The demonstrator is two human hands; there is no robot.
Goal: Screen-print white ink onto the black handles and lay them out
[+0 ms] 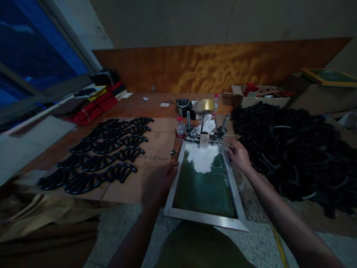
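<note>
A metal-framed screen [205, 219] with a green mesh lies in front of me, clamped at its far end in a hinged metal fixture [206, 137]. White paste [203, 160] covers the far part of the mesh. My left hand [169, 175] is at the frame's left edge; it is dark and its fingers are hard to make out. Beside the frame's far right corner is my right hand [237, 152], its fingers curled near the edge; whether they grip anything is unclear. A squeegee-like block [204, 140] stands upright at the far end of the paste.
Rows of black curved pieces [97, 162] lie on cardboard [125, 193] at the left. A large heap of black pieces [287, 149] fills the right. Behind the fixture stand a red-capped bottle [180, 128] and a dark tub [183, 108]. Red bundles [103, 104] lie at the back left.
</note>
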